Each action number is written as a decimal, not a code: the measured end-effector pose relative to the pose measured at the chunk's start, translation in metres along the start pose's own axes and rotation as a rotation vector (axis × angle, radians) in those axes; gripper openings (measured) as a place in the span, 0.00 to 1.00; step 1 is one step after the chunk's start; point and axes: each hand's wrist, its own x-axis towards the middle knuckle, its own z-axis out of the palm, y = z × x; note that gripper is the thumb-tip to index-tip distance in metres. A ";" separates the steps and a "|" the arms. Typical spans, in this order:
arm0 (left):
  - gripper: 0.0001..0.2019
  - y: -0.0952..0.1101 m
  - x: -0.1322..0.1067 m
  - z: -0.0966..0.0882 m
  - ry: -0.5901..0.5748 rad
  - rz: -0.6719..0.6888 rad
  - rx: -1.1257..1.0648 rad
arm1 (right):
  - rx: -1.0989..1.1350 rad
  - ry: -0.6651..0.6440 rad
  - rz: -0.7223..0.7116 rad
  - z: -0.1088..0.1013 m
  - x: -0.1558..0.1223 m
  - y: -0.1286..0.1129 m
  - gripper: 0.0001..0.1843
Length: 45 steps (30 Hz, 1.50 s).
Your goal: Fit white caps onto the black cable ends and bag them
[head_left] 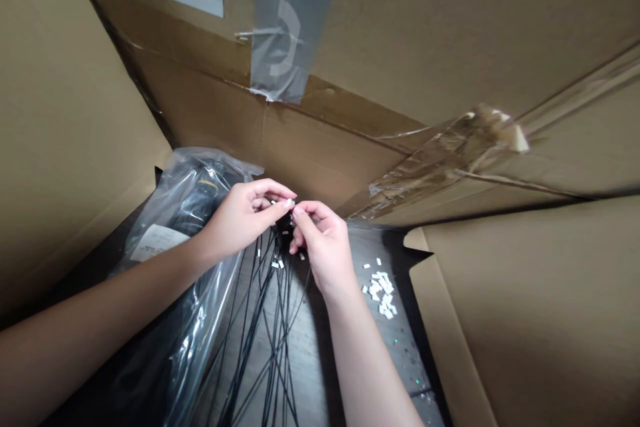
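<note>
My left hand [243,217] and right hand [323,247] pinch the top of one bunch of thin black cords [270,320]. Beside the right hand lies one pile of countless small white tabs [380,290].

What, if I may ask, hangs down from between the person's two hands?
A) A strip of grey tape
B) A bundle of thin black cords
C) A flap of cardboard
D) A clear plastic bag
B: the bundle of thin black cords fans downward from the spot where the left hand and the right hand meet.
</note>
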 end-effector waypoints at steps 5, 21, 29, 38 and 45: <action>0.08 0.000 0.000 0.000 -0.003 -0.011 -0.003 | -0.044 0.037 -0.022 0.004 -0.002 -0.003 0.10; 0.09 -0.005 0.001 0.000 0.019 -0.076 -0.078 | -0.614 0.189 -0.423 0.003 -0.009 0.000 0.10; 0.08 -0.005 0.000 0.000 0.021 -0.042 -0.070 | -0.645 0.203 -0.437 0.001 -0.009 0.004 0.11; 0.08 -0.003 0.000 0.000 0.029 -0.024 -0.056 | -0.545 0.203 -0.371 -0.001 -0.007 0.010 0.13; 0.08 -0.004 0.000 -0.001 0.028 -0.034 -0.057 | -0.500 0.172 -0.332 0.000 -0.008 0.008 0.14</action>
